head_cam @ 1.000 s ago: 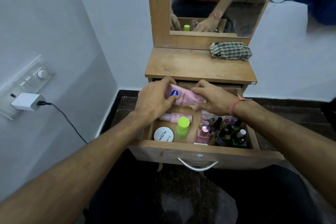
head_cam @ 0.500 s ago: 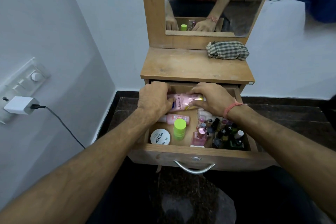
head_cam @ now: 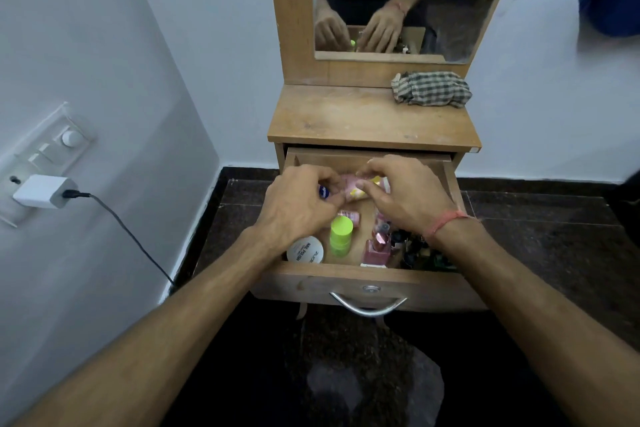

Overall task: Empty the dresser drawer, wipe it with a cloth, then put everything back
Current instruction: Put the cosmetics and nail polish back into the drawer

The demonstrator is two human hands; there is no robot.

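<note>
While both hands, left [head_cam: 298,208] and right [head_cam: 405,198], grip a pink plastic tube [head_cam: 349,185] at the back edge of the wooden drawer [head_cam: 346,281], bottles crowd its front. Whether emptying or refilling, I cannot tell; the checked cloth [head_cam: 431,88] lies on the tabletop's back right corner.

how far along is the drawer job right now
Done: the drawer is pulled open. In hand: both the left hand and right hand grip a pink tube inside it. Whether emptying or refilling, I cannot tell. The checked cloth lies on the dresser top.

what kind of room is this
Most likely a bedroom or dressing corner: a small wooden dresser with a mirror stands against the wall, and its open drawer holds nail polish bottles and other cosmetics.
</note>
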